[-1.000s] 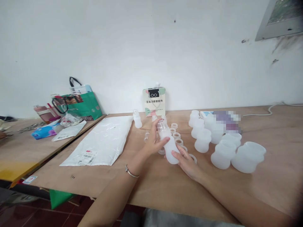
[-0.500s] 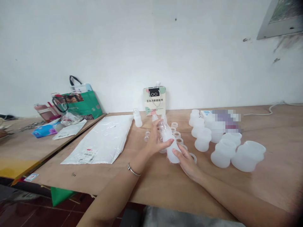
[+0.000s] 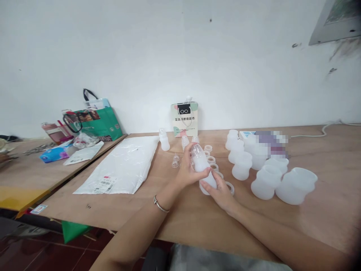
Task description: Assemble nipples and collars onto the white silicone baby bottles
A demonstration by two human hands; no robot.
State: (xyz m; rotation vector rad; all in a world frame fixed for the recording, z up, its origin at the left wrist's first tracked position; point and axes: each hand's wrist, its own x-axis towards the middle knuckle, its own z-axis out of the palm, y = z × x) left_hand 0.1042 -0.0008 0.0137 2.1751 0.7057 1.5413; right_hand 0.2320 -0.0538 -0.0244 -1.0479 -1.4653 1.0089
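Tilted between my two hands is a frosted white baby bottle with a clear domed cap at its upper end. My left hand wraps round its left side, fingers by the cap and thumb across the front. Lower down, my right hand grips the body near the base from the right. Behind the bottle runs a line of clear plastic rings, partly hidden by it. Small clear nipples lie left of my left hand. A capped bottle stands upright farther back, and another capped one shows just behind my fingers.
Several open frosted bottle bodies stand on the right. A white plastic mailer lies to the left. A paper bag leans on the wall. Across a table gap are a green bag and a blue tissue pack.
My left thumb and hand have shifted slightly along the bottle, and the clear cap sits lower against its body. Both hands keep hold of it. The view has tilted slightly.
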